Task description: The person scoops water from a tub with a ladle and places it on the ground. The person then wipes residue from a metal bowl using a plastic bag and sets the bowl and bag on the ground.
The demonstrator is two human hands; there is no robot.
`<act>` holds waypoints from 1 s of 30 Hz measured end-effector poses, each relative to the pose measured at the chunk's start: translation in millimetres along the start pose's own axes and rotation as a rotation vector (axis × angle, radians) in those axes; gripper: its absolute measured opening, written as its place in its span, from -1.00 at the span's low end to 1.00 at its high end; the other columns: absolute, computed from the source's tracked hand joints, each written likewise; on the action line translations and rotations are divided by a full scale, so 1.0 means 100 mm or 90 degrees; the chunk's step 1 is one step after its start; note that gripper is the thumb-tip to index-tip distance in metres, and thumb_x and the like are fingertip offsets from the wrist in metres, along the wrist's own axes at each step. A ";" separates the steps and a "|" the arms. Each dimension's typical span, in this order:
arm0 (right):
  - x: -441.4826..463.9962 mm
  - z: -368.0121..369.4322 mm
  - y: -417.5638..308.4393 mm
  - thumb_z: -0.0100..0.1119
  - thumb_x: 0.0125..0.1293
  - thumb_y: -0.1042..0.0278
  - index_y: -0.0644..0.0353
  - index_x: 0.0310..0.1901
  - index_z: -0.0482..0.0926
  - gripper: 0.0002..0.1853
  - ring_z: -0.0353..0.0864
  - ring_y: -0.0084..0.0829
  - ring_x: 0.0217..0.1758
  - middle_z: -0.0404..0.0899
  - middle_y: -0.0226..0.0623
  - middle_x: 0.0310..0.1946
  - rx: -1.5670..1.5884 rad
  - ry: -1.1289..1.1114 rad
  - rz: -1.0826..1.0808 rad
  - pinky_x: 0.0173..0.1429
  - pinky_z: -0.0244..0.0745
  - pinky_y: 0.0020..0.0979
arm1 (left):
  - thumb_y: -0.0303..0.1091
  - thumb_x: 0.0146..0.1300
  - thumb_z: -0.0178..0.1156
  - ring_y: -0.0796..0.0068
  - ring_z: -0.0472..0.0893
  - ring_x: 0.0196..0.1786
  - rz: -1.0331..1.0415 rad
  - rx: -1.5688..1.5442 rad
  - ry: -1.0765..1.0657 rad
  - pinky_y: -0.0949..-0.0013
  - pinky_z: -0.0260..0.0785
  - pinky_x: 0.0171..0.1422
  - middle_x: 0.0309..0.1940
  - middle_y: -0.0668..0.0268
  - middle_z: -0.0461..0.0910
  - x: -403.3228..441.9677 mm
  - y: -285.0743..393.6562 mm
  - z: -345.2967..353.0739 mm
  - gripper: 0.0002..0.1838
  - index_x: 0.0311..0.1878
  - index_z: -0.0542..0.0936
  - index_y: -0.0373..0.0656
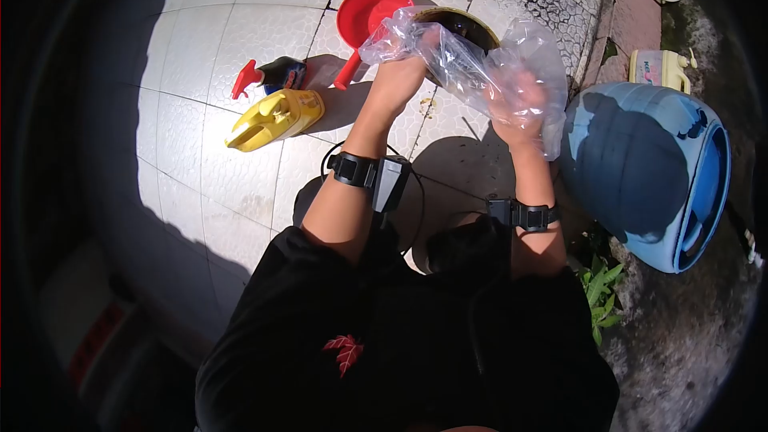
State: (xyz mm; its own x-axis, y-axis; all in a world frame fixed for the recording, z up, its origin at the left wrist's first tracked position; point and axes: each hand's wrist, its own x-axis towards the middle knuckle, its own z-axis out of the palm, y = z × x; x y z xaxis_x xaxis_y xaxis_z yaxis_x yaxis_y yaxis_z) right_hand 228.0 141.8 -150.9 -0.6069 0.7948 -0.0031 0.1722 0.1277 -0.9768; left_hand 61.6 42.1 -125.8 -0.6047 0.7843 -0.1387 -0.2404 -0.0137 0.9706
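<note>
A clear, crumpled plastic bag (460,64) stretches between my two hands above the tiled floor. My left hand (410,68) is closed on its left end, with the fingers partly covered by the plastic. At the other end, my right hand (516,104) shows through the film, its fingers curled and wrapped in the bag. Just behind the bag stands a round container (488,32) with a yellowish rim and a dark inside, partly hidden. A red plastic water dipper (368,12) lies beyond my left hand, its handle pointing toward me.
On the left stand a yellow jug (292,112) and a dark spray bottle (284,74) with a red trigger. A big blue barrel (624,160) lies on its side at right, a pale jug (660,70) behind it. Green leaves (600,296) grow near the floor's right edge.
</note>
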 end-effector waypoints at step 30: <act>0.23 0.36 -0.53 0.25 0.12 0.39 0.23 0.10 0.40 -0.52 0.46 -0.03 0.04 0.47 -0.05 -0.01 -0.203 -0.099 -0.309 0.14 0.35 -0.20 | 0.02 0.42 -0.12 0.44 0.39 0.15 0.072 -0.066 -0.115 0.32 0.30 0.18 0.13 0.24 0.34 -0.18 -0.07 0.17 -0.44 0.34 0.16 -0.09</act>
State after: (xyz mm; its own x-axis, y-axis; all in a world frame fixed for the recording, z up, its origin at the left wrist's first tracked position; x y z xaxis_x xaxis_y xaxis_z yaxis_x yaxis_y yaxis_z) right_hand 176.6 131.8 -107.0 -0.7764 0.5087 0.3721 0.0571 0.6447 -0.7623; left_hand 87.4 38.6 -126.3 -0.4887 0.8723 0.0158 -0.2617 -0.1637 0.9512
